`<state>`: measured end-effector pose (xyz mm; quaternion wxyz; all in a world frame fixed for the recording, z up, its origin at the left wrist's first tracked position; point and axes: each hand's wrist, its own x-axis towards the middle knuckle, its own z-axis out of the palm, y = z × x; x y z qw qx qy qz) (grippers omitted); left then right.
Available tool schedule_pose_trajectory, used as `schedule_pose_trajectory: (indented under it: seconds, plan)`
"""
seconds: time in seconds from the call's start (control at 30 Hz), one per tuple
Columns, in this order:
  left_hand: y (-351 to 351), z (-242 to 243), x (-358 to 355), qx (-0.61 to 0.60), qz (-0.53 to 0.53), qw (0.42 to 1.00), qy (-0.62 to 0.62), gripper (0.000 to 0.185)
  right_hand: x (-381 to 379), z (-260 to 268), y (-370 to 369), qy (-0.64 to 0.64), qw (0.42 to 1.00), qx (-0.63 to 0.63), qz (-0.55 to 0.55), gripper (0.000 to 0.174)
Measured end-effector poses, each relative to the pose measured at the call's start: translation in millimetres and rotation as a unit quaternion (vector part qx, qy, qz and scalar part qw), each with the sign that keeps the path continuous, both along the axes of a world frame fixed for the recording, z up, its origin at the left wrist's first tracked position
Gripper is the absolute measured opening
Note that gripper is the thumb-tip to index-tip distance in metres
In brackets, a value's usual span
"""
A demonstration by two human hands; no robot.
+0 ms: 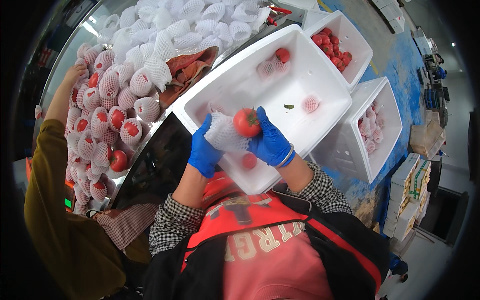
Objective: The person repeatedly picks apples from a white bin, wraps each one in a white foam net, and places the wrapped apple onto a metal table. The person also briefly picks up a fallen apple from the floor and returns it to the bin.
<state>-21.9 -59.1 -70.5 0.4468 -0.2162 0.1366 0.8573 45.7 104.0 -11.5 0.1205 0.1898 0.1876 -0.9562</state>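
Note:
In a blue glove, my left hand grips a white foam fruit net. My right hand, gloved too, holds a red tomato with a green calyx at the net's right end. Both hands are above the near part of a white foam box. Inside that box lie a bare tomato near my hands, netted tomatoes, another red tomato at the far end and a green leaf. Whether the held tomato is partly inside the net is hard to tell.
Netted tomatoes and a heap of empty foam nets cover the metal table at left. A co-worker's bare hand reaches among them. Foam boxes of bare tomatoes and netted tomatoes stand at right.

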Motion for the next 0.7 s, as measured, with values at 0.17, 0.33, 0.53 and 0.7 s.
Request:
schedule_pose_trajectory:
  seconds: [0.17,0.33,0.53,0.7]
  plan:
    - [2.6,17.0,1.0,-0.106,0.034,0.99,0.082,0.029,0.5,-8.5,-1.3,0.04,0.926,0.375,0.012,0.052]
    - [31.8,53.9,18.2,-0.455,0.028,0.661,0.596,0.012,11.3,-13.5,9.2,0.069,0.764,0.641,-0.007,0.074]
    - [95.3,69.5,46.0,-0.418,-0.08,0.345,0.836,0.054,31.5,-19.4,60.6,0.001,0.858,0.488,-0.161,0.055]
    - [125.9,61.2,49.1,-0.422,-0.061,0.436,0.793,0.053,51.7,-35.6,87.6,0.058,0.98,0.105,-0.158,0.057]
